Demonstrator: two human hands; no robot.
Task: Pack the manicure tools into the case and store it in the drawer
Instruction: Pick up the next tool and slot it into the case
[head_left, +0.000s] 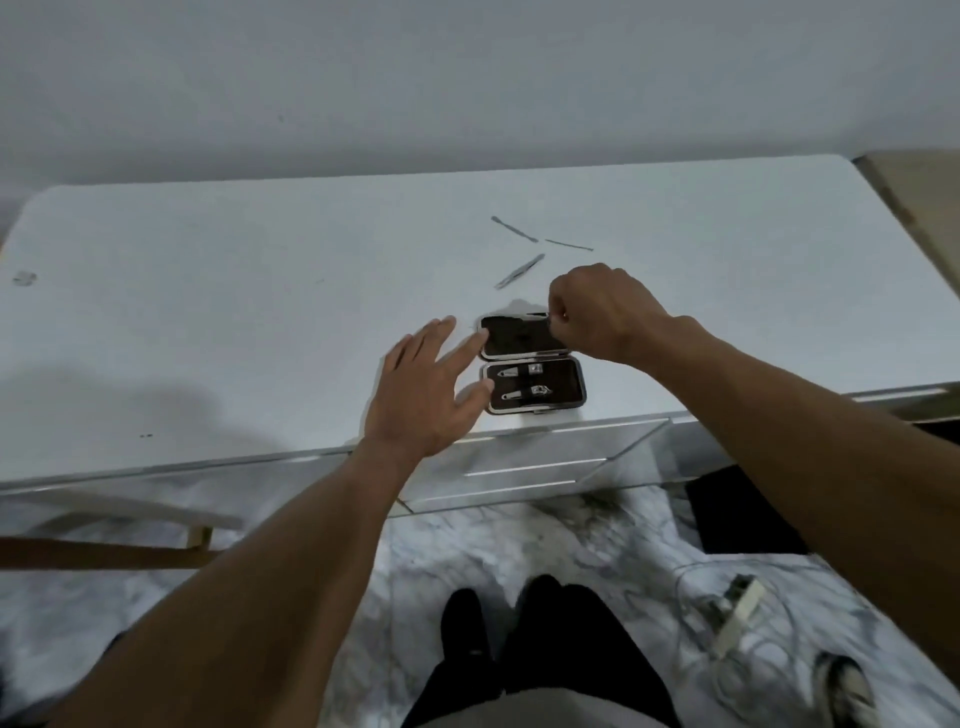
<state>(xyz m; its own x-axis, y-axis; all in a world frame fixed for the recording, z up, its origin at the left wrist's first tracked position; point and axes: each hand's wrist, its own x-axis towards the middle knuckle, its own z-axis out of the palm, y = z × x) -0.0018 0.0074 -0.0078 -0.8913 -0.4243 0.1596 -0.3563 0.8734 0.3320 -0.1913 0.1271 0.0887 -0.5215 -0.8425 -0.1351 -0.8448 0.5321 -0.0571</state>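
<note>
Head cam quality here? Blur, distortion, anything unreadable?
Head view: dim flat light, soft throughout; wide-angle bows the table edge; loose tools are thin grey streaks; case far half is a dark blank; whether the right hand pinches anything there is unreadable.

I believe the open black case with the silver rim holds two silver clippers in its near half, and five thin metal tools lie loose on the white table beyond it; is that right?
No: the head view shows three thin metal tools, not five, loose on the white table beyond the open black case with the silver rim. Its near half does hold two silver clippers.
</note>
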